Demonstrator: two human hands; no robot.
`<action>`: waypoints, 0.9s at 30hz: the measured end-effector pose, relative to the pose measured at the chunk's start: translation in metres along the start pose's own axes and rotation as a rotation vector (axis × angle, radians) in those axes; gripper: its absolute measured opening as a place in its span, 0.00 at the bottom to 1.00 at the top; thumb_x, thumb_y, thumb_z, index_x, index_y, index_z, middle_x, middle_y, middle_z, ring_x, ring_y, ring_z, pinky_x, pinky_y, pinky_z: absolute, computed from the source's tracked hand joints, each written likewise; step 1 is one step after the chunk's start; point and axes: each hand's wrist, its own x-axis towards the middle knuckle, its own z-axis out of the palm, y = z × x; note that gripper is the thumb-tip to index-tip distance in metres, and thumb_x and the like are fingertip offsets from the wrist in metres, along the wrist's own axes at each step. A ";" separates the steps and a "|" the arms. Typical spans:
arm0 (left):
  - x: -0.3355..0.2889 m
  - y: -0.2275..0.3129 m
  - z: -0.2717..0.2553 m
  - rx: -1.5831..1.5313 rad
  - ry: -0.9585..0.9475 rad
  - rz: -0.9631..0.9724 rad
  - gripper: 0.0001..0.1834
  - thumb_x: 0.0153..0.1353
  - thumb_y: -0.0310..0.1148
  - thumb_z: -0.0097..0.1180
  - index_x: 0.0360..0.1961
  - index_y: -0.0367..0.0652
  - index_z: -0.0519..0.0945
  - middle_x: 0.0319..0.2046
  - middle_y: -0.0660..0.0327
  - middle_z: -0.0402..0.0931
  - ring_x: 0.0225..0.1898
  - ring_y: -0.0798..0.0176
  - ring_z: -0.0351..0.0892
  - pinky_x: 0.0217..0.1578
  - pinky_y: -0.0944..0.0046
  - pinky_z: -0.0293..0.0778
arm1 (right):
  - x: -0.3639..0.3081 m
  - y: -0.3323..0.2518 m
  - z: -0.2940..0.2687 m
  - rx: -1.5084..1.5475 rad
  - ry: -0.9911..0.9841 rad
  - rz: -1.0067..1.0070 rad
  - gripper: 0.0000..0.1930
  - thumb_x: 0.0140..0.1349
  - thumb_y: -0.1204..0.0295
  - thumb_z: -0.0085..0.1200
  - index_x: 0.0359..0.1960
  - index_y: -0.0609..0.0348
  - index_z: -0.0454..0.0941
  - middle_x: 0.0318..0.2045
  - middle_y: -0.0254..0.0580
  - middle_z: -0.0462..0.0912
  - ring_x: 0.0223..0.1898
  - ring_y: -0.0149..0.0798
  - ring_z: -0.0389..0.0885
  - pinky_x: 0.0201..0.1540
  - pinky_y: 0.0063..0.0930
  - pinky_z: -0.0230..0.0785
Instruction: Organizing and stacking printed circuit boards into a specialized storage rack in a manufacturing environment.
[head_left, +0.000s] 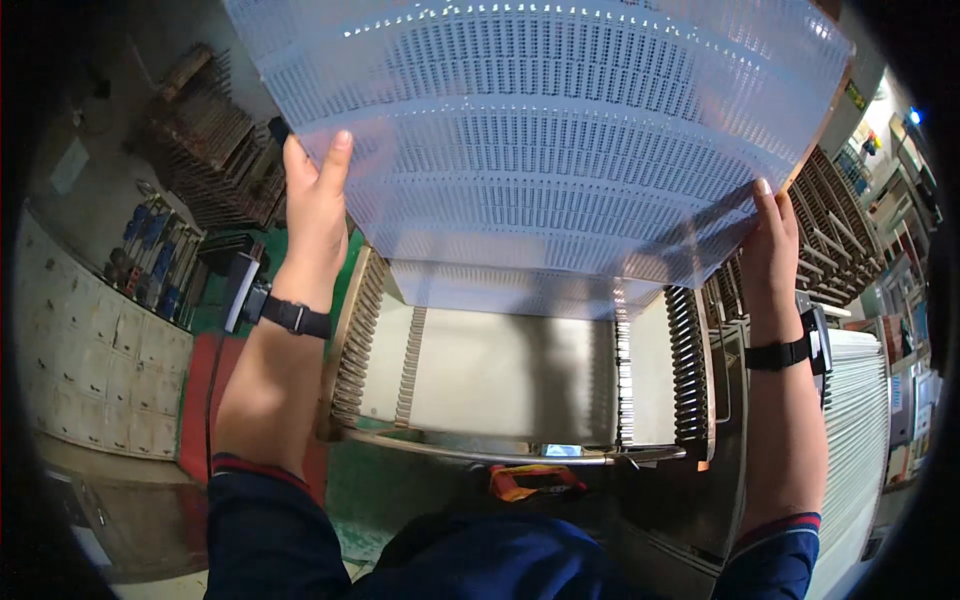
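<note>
A large bluish panel, covered with rows of small dark marks and shiny dots, is held up tilted in front of me. My left hand grips its left edge, thumb on the near face. At the right edge, my right hand holds it the same way. Most fingers of both hands are hidden behind the panel. Below it stands a slotted rack with a pale base and toothed strips along its sides. The panel's lower edge overlaps the far part of the rack in my view.
Wooden slotted racks stand at the far left, and more racks at the right. A wall of pale lockers runs along the left. A stack of white sheets stands at the right. Near the rack's front lies a red-orange object.
</note>
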 end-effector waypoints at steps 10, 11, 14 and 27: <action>-0.006 0.004 -0.001 0.021 0.052 0.002 0.24 0.74 0.37 0.55 0.65 0.40 0.64 0.64 0.55 0.68 0.66 0.58 0.66 0.69 0.54 0.60 | -0.002 -0.015 -0.004 0.019 0.040 -0.019 0.18 0.75 0.61 0.51 0.57 0.61 0.74 0.52 0.38 0.80 0.54 0.35 0.77 0.58 0.32 0.67; -0.006 0.003 0.003 0.036 0.048 -0.002 0.24 0.75 0.37 0.55 0.65 0.40 0.63 0.64 0.54 0.68 0.66 0.58 0.66 0.69 0.54 0.60 | -0.004 -0.015 -0.004 0.023 0.034 -0.017 0.19 0.74 0.60 0.52 0.57 0.61 0.74 0.52 0.38 0.80 0.53 0.34 0.77 0.57 0.31 0.67; -0.010 -0.004 -0.011 0.063 0.052 -0.059 0.26 0.75 0.38 0.54 0.67 0.40 0.62 0.64 0.53 0.68 0.66 0.58 0.66 0.69 0.53 0.60 | -0.017 -0.011 0.011 -0.156 0.066 0.010 0.20 0.71 0.55 0.56 0.51 0.60 0.76 0.40 0.32 0.77 0.39 0.28 0.70 0.43 0.22 0.61; -0.024 -0.016 -0.016 0.251 -0.032 -0.163 0.31 0.74 0.41 0.55 0.71 0.39 0.61 0.67 0.52 0.66 0.69 0.57 0.63 0.71 0.54 0.56 | -0.027 0.044 -0.040 0.019 0.082 0.015 0.23 0.68 0.66 0.61 0.60 0.64 0.73 0.55 0.40 0.76 0.57 0.36 0.74 0.66 0.32 0.63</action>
